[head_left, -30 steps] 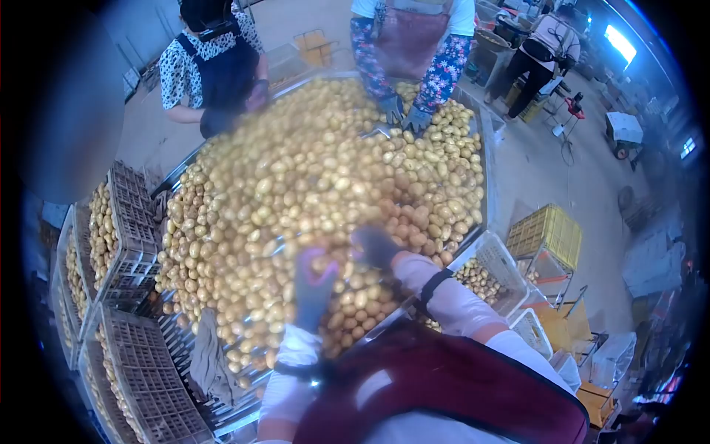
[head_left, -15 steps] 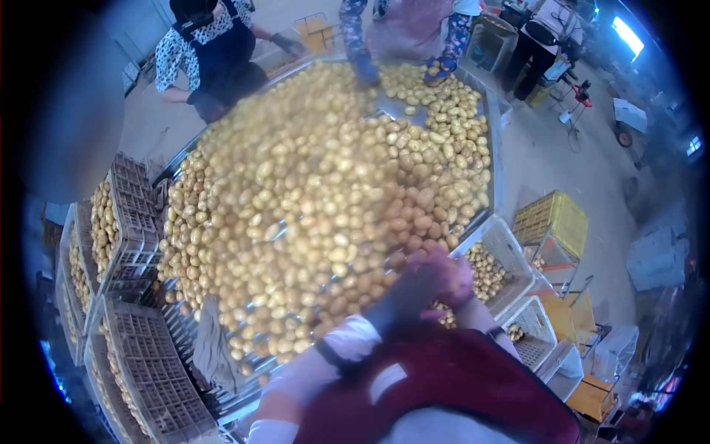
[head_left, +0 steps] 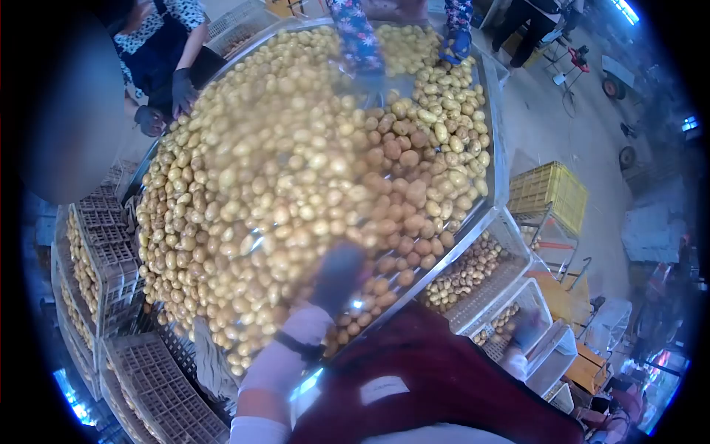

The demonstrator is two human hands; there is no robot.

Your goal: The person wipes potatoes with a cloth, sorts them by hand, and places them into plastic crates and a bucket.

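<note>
A broad heap of yellow-brown potatoes (head_left: 244,185) covers the metal sorting table (head_left: 497,140) before me. My left hand (head_left: 339,277), in a dark glove, is over the potatoes at the near side of the table. Motion blur hides its fingers, and whether it holds anything does not show. Off to the right, my right hand (head_left: 525,329) is over a pale plastic crate (head_left: 546,296) with some potatoes inside. It is small and blurred too, so its grip cannot be made out. Between my hands stands another pale crate (head_left: 518,251), holding many smaller potatoes.
Stacked crates (head_left: 159,377) with potatoes line the left side, beside a grey cloth (head_left: 211,355). Two co-workers' gloved hands (head_left: 183,92) and floral sleeves (head_left: 359,37) reach to the table's far edges. A yellow crate (head_left: 547,194) stands on the right.
My hands were close together at the table's near right edge. My left hand has moved left over the potatoes; my right has moved right and down to the lower crate. The view has shifted.
</note>
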